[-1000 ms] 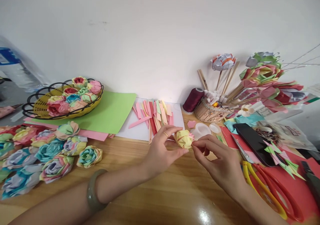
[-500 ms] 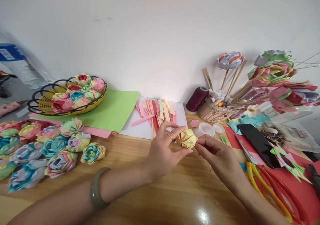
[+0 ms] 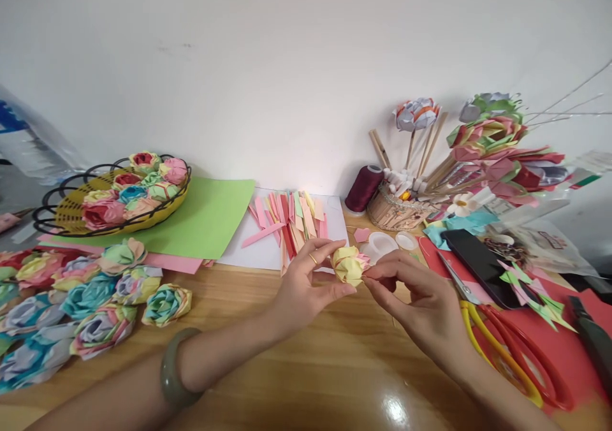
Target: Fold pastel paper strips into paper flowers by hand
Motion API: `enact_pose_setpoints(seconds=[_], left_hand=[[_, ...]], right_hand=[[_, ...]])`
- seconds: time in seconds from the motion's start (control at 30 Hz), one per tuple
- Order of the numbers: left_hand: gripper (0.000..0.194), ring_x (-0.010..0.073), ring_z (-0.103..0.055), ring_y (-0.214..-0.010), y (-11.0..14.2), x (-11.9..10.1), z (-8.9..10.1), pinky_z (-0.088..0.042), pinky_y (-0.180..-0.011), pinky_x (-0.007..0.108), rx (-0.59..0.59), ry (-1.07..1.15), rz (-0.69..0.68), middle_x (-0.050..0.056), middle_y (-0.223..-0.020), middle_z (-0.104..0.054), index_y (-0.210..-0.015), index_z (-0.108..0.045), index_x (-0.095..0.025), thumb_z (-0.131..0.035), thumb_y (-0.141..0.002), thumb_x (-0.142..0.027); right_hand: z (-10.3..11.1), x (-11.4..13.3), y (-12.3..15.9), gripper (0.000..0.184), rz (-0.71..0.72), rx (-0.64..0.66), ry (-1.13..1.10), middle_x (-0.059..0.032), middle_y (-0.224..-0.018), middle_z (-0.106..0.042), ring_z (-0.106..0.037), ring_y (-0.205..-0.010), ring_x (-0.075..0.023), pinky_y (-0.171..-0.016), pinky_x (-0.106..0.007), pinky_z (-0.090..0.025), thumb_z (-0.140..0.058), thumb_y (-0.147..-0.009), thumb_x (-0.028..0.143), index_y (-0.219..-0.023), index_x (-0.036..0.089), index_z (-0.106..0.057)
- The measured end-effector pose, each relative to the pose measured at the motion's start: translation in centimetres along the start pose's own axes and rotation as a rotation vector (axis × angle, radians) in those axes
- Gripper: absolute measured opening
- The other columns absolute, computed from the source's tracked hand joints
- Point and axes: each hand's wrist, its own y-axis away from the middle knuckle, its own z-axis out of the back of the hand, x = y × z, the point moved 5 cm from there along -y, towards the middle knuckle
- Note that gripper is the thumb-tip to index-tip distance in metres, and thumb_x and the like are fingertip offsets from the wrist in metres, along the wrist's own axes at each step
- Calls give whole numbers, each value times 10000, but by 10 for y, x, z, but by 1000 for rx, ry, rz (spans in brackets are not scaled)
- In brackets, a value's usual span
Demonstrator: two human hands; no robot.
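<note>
Between thumb and fingers, my left hand (image 3: 306,284) grips a small yellow paper flower (image 3: 348,265) with a bit of pink at its right side. My right hand (image 3: 411,291) pinches the flower's right edge with thumb and forefinger; the exact spot between the tips is hidden. Both hands hover over the wooden table (image 3: 287,373). Just behind them, a pile of coloured paper strips (image 3: 291,220) lies on a white sheet (image 3: 239,246). Several finished paper flowers (image 3: 102,329) sit in a group to the left of my left arm.
A yellow basket (image 3: 71,217) of paper flowers stands on green paper (image 3: 215,214). At the right are a maroon thread spool (image 3: 364,189), a wooden holder (image 3: 399,211) with flower stems, a black phone (image 3: 478,265), scissors (image 3: 507,354) and red paper (image 3: 574,361).
The yellow flower has turned between my hands, so its pink side shows less half a second ago and more now. The whole view has shifted slightly back and forth.
</note>
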Motion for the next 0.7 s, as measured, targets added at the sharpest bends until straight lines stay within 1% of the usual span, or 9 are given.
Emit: enact_pose_setpoints(seconds=[0.13, 0.27, 0.4, 0.57, 0.7], left_hand=[[486, 170, -515, -960, -2, -1, -1, -521, -791, 312, 5, 109, 3, 31, -1102, -405, -1094, -564, -284, -706, -637, -204], [491, 162, -509, -960, -3, -2, -3, -519, -790, 306, 24, 142, 7, 18, -1097, -397, -1073, -577, -310, -716, -621, -176], [485, 154, -519, -940, -1, -1, -4, -520, -777, 293, 31, 146, 19, 14, -1089, -393, -1067, -582, -315, -716, -622, -176], [479, 162, -525, -934, -2, 0, -2, -520, -765, 288, 9, 100, 24, 25, -1079, -408, -1068, -581, -281, -719, -618, -191], [479, 165, -518, -960, -3, -1, 0, -517, -780, 288, -12, 82, 11, 24, -1083, -402, -1084, -567, -286, -706, -636, -187]], right_hand=[[0, -2, -2, 42, -9, 59, -56, -17, -721, -582, -527, -640, -132, -538, -251, -416, -574, -788, 187, -777, 201, -612], [-1, -1, -3, 43, 6, 84, -68, -12, -707, -568, -515, -627, -125, -535, -248, -414, -588, -787, 194, -744, 193, -594], [0, 2, -2, 47, 76, 58, -17, -13, -718, -563, -518, -631, -120, -540, -240, -416, -592, -784, 164, -747, 189, -577], [-1, 4, 0, 85, 180, 48, 81, -27, -761, -559, -537, -699, -130, -596, -243, -443, -526, -818, 111, -793, 187, -554], [-3, 4, 1, 108, 204, 56, 140, -39, -795, -555, -548, -721, -140, -620, -254, -456, -469, -847, 114, -844, 192, -544]])
